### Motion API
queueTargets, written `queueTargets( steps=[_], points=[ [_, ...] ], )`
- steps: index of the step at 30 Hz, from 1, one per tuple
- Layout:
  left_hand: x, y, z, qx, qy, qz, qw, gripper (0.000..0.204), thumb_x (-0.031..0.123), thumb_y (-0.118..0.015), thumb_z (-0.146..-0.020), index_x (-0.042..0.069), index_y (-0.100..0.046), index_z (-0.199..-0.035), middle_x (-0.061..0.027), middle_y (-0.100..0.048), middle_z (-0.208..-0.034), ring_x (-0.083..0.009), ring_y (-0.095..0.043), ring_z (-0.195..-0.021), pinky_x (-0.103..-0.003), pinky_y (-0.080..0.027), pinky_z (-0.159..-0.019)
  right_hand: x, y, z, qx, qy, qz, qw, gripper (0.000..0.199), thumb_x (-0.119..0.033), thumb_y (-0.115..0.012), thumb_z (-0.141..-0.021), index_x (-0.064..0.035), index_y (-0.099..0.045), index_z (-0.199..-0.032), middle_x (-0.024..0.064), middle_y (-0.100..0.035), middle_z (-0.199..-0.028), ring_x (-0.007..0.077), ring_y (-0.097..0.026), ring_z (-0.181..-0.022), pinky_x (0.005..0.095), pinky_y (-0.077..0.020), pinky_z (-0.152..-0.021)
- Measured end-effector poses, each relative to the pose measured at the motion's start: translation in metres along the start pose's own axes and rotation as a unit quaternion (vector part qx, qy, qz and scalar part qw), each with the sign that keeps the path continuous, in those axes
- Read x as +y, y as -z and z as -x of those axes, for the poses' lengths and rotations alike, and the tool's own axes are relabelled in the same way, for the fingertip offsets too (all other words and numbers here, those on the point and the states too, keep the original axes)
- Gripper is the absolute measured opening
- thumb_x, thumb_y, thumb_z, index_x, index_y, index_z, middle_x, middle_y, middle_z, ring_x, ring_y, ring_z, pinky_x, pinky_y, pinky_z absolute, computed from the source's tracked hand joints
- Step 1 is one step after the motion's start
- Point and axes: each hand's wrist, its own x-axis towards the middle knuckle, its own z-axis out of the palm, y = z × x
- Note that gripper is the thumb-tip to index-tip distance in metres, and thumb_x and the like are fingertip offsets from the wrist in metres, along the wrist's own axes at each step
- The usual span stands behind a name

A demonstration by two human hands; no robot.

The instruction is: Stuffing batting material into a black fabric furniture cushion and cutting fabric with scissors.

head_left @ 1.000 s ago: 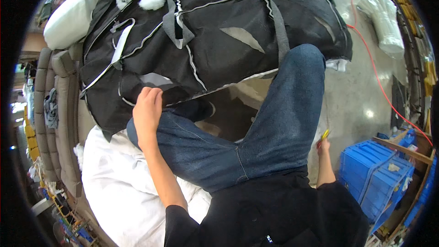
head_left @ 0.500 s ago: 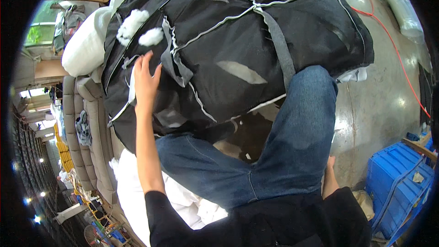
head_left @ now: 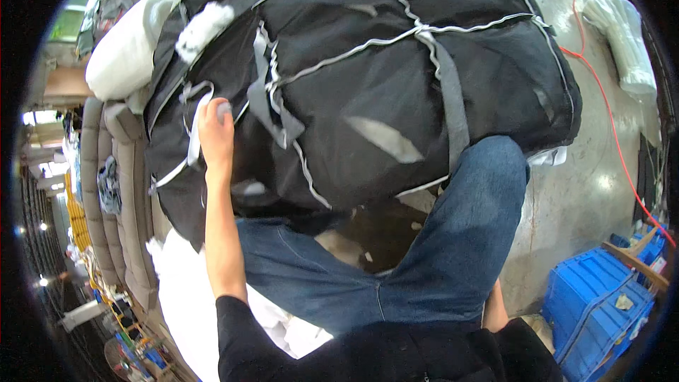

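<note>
A large black fabric cushion cover (head_left: 353, 113) with white-edged seams and grey straps lies before my knees. Above its left part is my left hand (head_left: 216, 131), fingers curled closed around a small greyish-white tuft of stuffing (head_left: 224, 109), only partly showing. Next to that hand runs a loose white strip (head_left: 194, 147) along an edge of the cover. Farther up, a white clump of stuffing (head_left: 205, 32) rests on the black fabric. Down beside my right thigh, only part of my right arm and wrist shows; the right hand's fingers are hidden behind the leg.
White stuffed fabric (head_left: 187, 297) bulges at my left hip. A grey sofa (head_left: 134, 198) and a white bag (head_left: 127, 49) stand left. On the right are a blue crate (head_left: 598, 304), a red cable (head_left: 610, 78) on the floor and a clear plastic roll (head_left: 622, 42).
My left hand has curled its fingers and come down slightly. One of two white clumps has left its place on the cover. My right hand has sunk behind my thigh.
</note>
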Motion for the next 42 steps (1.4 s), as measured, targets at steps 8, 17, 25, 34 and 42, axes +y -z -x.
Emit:
queueTargets(
  steps=[8, 17, 25, 34, 42],
  points=[
    [0.005, 0.038, 0.168, -0.159, 0.007, 0.0, 0.987, 0.049, -0.005, -0.052, -0.08, -0.006, -0.046, -0.129, -0.0264, -0.049, -0.131, -0.041, -0.046, -0.125, -0.043, -0.037, -0.107, -0.187, 0.013, -0.081, 0.062, 0.267, 0.144, 0.951, 0.03, -0.017, -0.056, -0.095, 0.0011, -0.057, -0.119, 0.0126, -0.064, -0.109, 0.0176, -0.061, -0.098, 0.0308, -0.0488, -0.085],
    [-0.027, 0.015, 0.142, -0.234, -0.082, -0.032, 0.968, 0.045, -0.002, -0.049, -0.078, -0.009, -0.047, -0.122, -0.0284, -0.049, -0.125, -0.0412, -0.046, -0.122, -0.042, -0.04, -0.105, -0.381, -0.065, 0.111, -0.013, 0.493, -0.194, 0.848, 0.021, -0.011, -0.052, -0.098, -0.001, -0.06, -0.114, 0.0097, -0.065, -0.108, 0.0149, -0.061, -0.097, 0.0281, -0.0479, -0.087],
    [-0.025, 0.039, 0.123, -0.21, -0.219, -0.079, 0.95, 0.04, 0.006, -0.052, -0.079, -0.002, -0.055, -0.118, -0.0209, -0.054, -0.122, -0.0347, -0.051, -0.118, -0.04, -0.043, -0.1, -0.407, -0.17, 0.183, -0.266, 0.568, 0.195, 0.754, 0.029, -0.019, -0.057, -0.094, -0.0008, -0.059, -0.116, 0.0122, -0.063, -0.111, 0.0227, -0.06, -0.104, 0.0329, -0.0447, -0.094],
    [0.015, -0.023, 0.071, 0.093, -0.289, -0.017, 0.953, 0.018, 0.013, -0.055, -0.078, 0.003, -0.066, -0.088, -0.0219, -0.064, -0.091, -0.0345, -0.063, -0.092, -0.044, -0.048, -0.086, -0.474, -0.257, 0.097, -0.232, 0.65, 0.431, 0.581, 0.048, -0.03, -0.063, -0.087, -0.0047, -0.052, -0.126, 0.0184, -0.054, -0.125, 0.037, -0.051, -0.119, 0.0438, -0.0419, -0.1],
    [0.008, -0.031, 0.071, -0.097, -0.23, -0.013, 0.968, 0.034, 0.02, -0.057, -0.081, 0.003, -0.06, -0.11, -0.0236, -0.058, -0.111, -0.0341, -0.056, -0.108, -0.045, -0.042, -0.096, -0.514, -0.338, 0.027, -0.022, 0.741, 0.435, 0.511, 0.047, -0.042, -0.055, -0.092, -0.0088, -0.057, -0.125, 0.0184, -0.055, -0.128, 0.0365, -0.048, -0.122, 0.0491, -0.0379, -0.101]
  ],
)
